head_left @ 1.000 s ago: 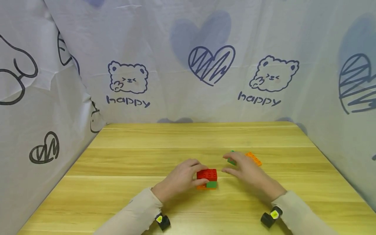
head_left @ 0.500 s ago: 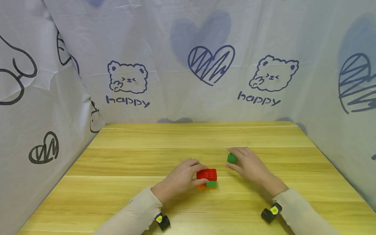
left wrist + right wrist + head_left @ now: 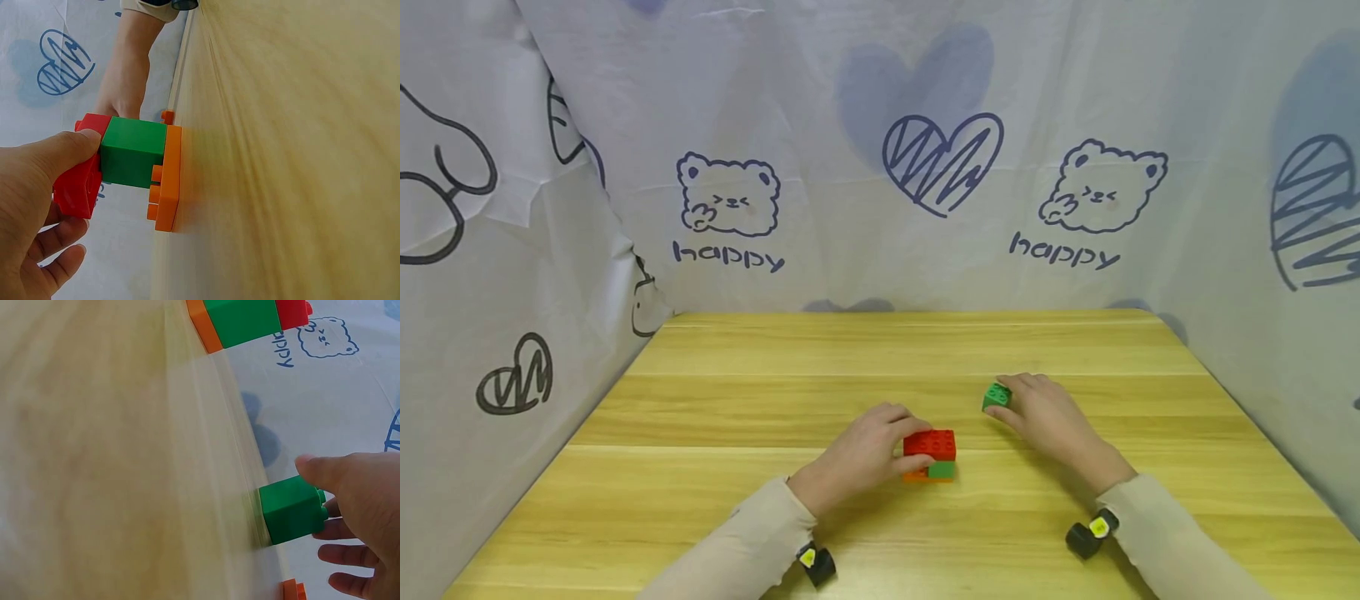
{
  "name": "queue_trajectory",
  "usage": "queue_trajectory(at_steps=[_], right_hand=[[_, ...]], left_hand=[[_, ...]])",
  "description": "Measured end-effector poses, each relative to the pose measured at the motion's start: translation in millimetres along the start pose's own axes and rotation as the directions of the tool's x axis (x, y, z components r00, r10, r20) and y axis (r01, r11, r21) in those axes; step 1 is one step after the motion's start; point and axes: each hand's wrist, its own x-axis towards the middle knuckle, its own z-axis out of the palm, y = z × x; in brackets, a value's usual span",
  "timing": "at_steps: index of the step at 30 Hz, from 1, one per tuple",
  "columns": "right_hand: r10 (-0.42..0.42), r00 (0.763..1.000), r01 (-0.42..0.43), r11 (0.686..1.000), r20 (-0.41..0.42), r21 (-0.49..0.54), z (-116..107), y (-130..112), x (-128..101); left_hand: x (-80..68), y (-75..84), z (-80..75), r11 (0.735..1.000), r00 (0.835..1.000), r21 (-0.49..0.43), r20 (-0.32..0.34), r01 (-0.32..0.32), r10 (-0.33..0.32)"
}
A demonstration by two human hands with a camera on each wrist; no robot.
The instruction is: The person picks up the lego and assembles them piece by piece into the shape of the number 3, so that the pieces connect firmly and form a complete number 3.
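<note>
Green brick (image 3: pixel 996 397) in right hand (image 3: pixel 1045 414), seemingly.

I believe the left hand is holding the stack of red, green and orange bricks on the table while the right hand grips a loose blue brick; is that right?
Not quite: the loose brick in the right hand is green, not blue, as the right wrist view shows plainly. The rest stands: the left hand holds the stack of red, green and orange bricks on the table.
</note>
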Motion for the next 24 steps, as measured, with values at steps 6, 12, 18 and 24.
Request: queue_trajectory(at_steps=[6,12,18,24], right_hand=[[0.018,1.0,-0.018,1.0,-0.003,-0.008,-0.3,0.8,-0.6],[0.014,1.0,-0.014,1.0,-0.011,-0.014,1.0,1.8,-0.5],[0.012,1.0,-0.012,1.0,-0.013,-0.009,0.5,1.3,-0.8],[0.009,1.0,-0.009,1.0,-0.014,-0.007,-1.0,0.4,-0.9]], left_hand=[[-0.3,0.0,0.5,1.0,1.0,0.007,-0.012,-0.009,0.009],[-0.2,0.5,0.1,1.0,1.0,0.006,-0.016,-0.012,0.012],[-0.3,0.4,0.1,1.0,1.0,-0.002,-0.009,-0.01,0.01],[-0.8,0.4,-0.1,1.0,1.0,0.005,-0.002,-0.008,0.008]])
